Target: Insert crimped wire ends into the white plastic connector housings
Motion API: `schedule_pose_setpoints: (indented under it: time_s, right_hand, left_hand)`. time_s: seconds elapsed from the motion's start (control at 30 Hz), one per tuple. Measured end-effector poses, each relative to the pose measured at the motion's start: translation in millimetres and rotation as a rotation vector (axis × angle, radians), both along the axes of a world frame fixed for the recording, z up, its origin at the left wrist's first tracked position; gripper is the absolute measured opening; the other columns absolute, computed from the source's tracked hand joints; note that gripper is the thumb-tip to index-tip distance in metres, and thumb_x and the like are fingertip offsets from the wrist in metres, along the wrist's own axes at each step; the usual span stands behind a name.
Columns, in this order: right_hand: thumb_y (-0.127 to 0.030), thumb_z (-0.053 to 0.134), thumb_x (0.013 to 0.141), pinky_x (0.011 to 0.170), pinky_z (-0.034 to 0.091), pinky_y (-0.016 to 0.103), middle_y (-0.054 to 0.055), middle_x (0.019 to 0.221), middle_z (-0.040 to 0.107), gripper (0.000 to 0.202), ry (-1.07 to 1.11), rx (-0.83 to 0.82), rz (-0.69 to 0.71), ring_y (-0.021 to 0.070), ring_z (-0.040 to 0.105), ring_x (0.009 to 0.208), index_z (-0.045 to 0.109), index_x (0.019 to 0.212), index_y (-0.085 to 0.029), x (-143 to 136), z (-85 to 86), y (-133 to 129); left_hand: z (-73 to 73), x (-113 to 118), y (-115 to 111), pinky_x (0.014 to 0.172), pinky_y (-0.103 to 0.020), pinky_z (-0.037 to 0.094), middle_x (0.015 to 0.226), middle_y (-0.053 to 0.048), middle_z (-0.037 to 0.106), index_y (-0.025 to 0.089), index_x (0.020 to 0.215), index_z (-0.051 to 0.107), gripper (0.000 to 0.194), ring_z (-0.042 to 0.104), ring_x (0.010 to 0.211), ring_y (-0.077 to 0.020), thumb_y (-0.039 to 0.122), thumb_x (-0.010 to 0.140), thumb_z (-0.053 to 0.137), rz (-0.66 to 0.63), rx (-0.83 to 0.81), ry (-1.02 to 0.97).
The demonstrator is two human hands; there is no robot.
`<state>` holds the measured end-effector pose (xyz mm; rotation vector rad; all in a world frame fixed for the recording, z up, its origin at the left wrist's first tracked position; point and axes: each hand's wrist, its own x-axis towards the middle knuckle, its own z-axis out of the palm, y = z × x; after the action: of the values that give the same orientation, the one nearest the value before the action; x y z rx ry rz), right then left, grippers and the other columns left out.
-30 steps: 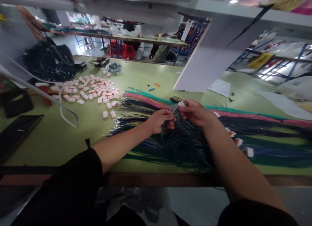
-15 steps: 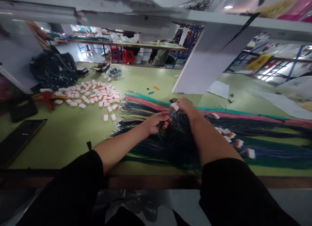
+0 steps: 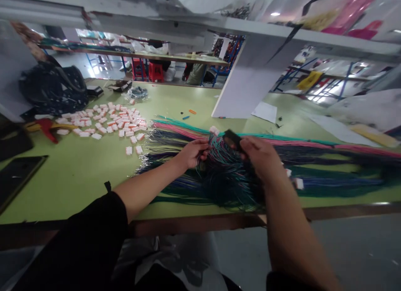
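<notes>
Item 1: wire bundle, thin, mainly teal and dark strands, looped over the flat wires at mid-bench, nearer the near edge than the far one. White connector at its upper end.
Item 2: your left hand, at the bundle's left side; fingers closed on some of its strands.
Item 3: your right hand, just right of the bundle; fingers gripping a black tape roll, blurred, raised beside the strands.
Item 4: wired connectors, white, at least two, beside your right forearm.
Item 5: flat wires, teal, pink, dark and green, running lengthwise towards the bench's right edge; bare ends to the left.
Item 6: loose connectors, white and orange, a wide scatter left of the wire ends, no wires seen in them.
State, as judged: partly done; few connectors carry wires, many lie unwired. No tape wrap can be made out on your bundle.
Item 7: towards the left edge of the bench, a smartphone and a red-and-yellow-handled tool; a dark patterned bag at the far left corner.
Markings: no brand, label or writing legible.
</notes>
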<state>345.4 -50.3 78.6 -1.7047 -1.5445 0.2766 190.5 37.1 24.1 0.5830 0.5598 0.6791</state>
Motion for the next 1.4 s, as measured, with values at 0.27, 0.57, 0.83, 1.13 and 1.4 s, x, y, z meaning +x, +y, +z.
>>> schedule_pose_setpoints:
  time_s: [0.27,0.57,0.83,1.13,1.4]
  right_hand:
    - [-0.036,0.04,0.086,0.069,0.044,0.033,0.009,0.082,0.068,0.025,-0.331,0.069,-0.054,0.0242,0.061,0.08,0.061,0.081,-0.023,-27.8,-34.3,-18.8]
    - [-0.03,0.036,0.087,0.065,0.042,0.033,0.011,0.084,0.068,0.026,-0.479,-0.038,-0.107,0.0254,0.061,0.08,0.059,0.081,-0.022,-33.2,-32.7,-15.0]
    - [-0.027,0.038,0.088,0.063,0.039,0.029,0.01,0.085,0.069,0.024,-0.558,-0.085,-0.119,0.0232,0.062,0.081,0.061,0.081,-0.021,-33.7,-25.6,-17.2]
    - [-0.031,0.038,0.09,0.07,0.044,0.03,0.011,0.104,0.069,0.031,-0.592,-0.117,-0.111,0.0246,0.063,0.095,0.063,0.103,-0.019,-43.3,-23.2,-23.1]
    - [-0.035,0.041,0.087,0.068,0.045,0.033,0.008,0.091,0.071,0.037,-0.388,-0.095,-0.094,0.0244,0.065,0.082,0.059,0.115,-0.02,-29.5,-35.8,-4.9]
  left_hand:
    - [4.3,5.4,-17.7,0.039,-0.013,0.033,0.05,0.007,0.05,0.013,0.077,0.054,0.013,0.044,0.039,-0.0027,0.002,0.075,0.061,0.045,0.201,0.057]
    - [0.9,6.2,-21.0,0.04,-0.014,0.032,0.054,0.007,0.051,0.014,0.08,0.053,0.02,0.045,0.039,-0.0034,-0.004,0.073,0.051,0.098,0.316,0.044]
    - [5.1,5.1,-24.2,0.038,-0.015,0.031,0.046,0.008,0.048,0.014,0.075,0.052,0.021,0.043,0.036,-0.0047,-0.004,0.065,0.049,0.081,0.271,0.067]
    - [4.7,3.7,-26.9,0.035,-0.014,0.026,0.04,0.009,0.043,0.015,0.063,0.05,0.019,0.037,0.032,-0.0035,0.019,0.071,0.067,0.168,0.36,0.139]
    - [13.3,-2.0,-23.9,0.033,-0.013,0.021,0.039,0.01,0.04,0.015,0.063,0.05,0.017,0.034,0.031,-0.002,0.012,0.074,0.061,0.122,0.481,0.171]
